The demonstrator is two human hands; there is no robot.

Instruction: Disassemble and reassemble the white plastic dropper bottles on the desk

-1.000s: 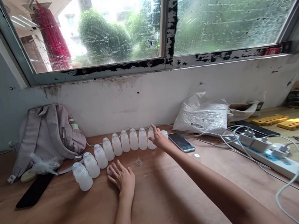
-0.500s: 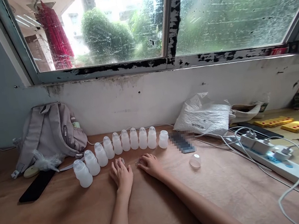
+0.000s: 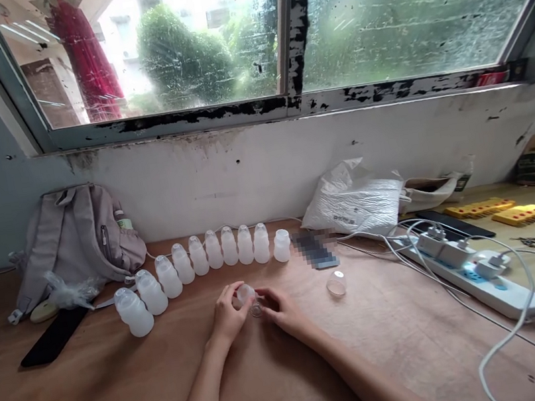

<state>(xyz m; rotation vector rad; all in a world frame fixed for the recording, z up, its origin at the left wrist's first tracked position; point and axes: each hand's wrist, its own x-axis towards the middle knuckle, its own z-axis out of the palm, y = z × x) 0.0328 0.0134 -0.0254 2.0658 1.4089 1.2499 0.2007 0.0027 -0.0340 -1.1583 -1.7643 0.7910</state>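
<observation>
My left hand (image 3: pixel 229 315) grips a small clear dome-shaped bottle cap (image 3: pixel 245 293) between thumb and fingers. Close against it, my right hand (image 3: pixel 283 312) pinches a smaller clear ring-like piece (image 3: pixel 256 309), whose exact kind I cannot make out. Beyond both hands, a curved row of frosted white baby bottles (image 3: pixel 169 279) stands upright, most topped with clear caps. At the row's right end, one bottle (image 3: pixel 282 246) has no clear cap. Another clear cap (image 3: pixel 336 284) lies on the table to the right of my right hand.
A grey backpack (image 3: pixel 76 236), a crumpled plastic bag (image 3: pixel 72 291) and a black phone (image 3: pixel 54 337) are at left. At right lie a silvery mailer bag (image 3: pixel 355 201), a white power strip (image 3: pixel 485 282) with looping cables, and yellow trays (image 3: pixel 525 213). A blurred flat item (image 3: pixel 318 250) lies behind the loose cap.
Both hands have come closer together and nearer to me, and the clear pieces in them now meet. The whole view has shifted slightly. The bottles stay in their row.
</observation>
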